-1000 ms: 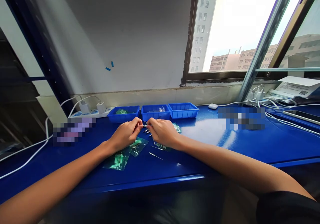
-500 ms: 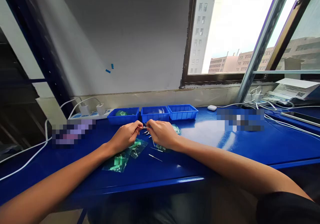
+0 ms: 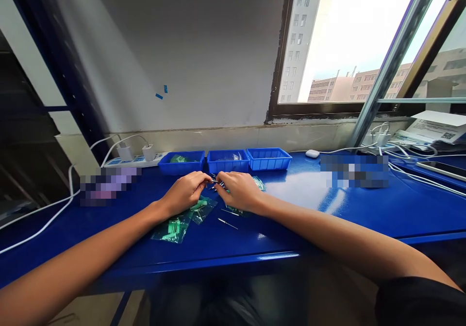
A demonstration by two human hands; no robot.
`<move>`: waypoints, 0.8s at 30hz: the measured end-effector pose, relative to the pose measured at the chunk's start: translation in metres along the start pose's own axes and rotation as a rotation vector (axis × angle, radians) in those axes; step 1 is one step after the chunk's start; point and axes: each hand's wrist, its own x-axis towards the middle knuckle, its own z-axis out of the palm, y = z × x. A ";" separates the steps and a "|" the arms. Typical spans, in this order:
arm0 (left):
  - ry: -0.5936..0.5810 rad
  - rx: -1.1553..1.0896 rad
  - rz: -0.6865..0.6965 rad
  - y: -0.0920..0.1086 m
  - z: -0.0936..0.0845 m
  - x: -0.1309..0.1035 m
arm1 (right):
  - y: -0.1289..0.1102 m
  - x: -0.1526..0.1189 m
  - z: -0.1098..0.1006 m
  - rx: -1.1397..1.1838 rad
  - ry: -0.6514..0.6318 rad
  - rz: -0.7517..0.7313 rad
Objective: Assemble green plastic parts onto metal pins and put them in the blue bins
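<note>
My left hand [image 3: 185, 190] and my right hand [image 3: 241, 190] meet over the blue table, fingertips almost touching. Both are closed in a pinch on a small, thin metal rod [image 3: 214, 181] that spans the gap; its ends are hidden by the fingers. Several similar slim metal pieces lie behind and below the fingers, partly covered. Nearer the front edge rests a loose metal rod [image 3: 227, 223] with a pale tip. Beneath my left hand are clear bags with green plastic pieces [image 3: 174, 229]. Another clear bag [image 3: 259, 184] shows behind my right hand.
Three blue bins line the wall: the left bin [image 3: 182, 169] holds a green bag, the middle bin [image 3: 228, 167] clear bags, and the right bin [image 3: 269, 165] stands beside them. A power strip [image 3: 160, 159] with white chargers is at left. White cables [image 3: 429, 179] run along the right.
The camera view has shifted slightly. My hands stay together around the thin rod, with their fingers slightly repositioned; my right fingers are straighter. The bags and loose rods keep their places on the table.
</note>
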 end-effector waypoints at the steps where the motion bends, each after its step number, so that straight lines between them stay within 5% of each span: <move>1: 0.000 -0.002 -0.006 0.000 0.000 0.000 | 0.000 0.000 0.000 -0.009 -0.004 -0.005; 24: -0.097 -0.023 -0.022 0.005 -0.002 0.000 | 0.002 0.000 0.001 -0.010 0.041 -0.065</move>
